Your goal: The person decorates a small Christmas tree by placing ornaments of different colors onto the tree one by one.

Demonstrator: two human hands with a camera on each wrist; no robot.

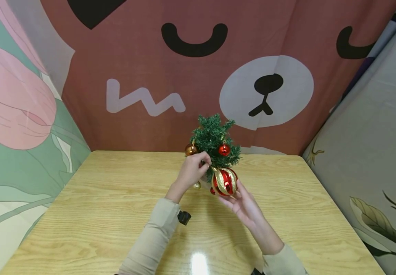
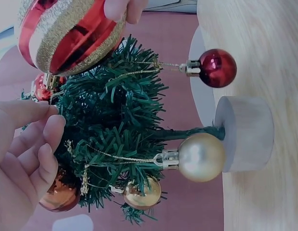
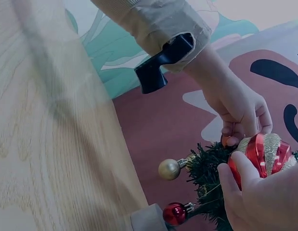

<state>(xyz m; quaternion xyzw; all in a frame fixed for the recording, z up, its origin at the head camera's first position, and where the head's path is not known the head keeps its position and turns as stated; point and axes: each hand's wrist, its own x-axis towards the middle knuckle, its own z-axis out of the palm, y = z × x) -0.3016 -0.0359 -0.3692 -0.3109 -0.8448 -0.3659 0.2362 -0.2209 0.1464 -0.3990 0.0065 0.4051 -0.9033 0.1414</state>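
A small green artificial Christmas tree (image 1: 213, 131) stands at the far part of the table. At its front hangs a large red Christmas bauble (image 1: 224, 181) with glittery gold stripes. My right hand (image 1: 244, 206) holds this bauble from below and the right, fingers and thumb against its side. Above its metal cap, my left hand (image 1: 192, 168) pinches the thin hanging loop between thumb and forefinger, close against the branches. In the left wrist view the pinching fingertips (image 2: 52, 113) sit just by the cap. Part of the loop is hidden by the fingers.
Smaller baubles hang on the tree: a bright red one (image 1: 224, 149), a copper one (image 1: 191, 149), a dark red one (image 2: 218, 68) and a pale gold one (image 2: 201, 157). The tree's pale round base (image 2: 250, 134) rests on the wooden table (image 1: 115, 214). Behind is a printed curtain (image 1: 136, 57).
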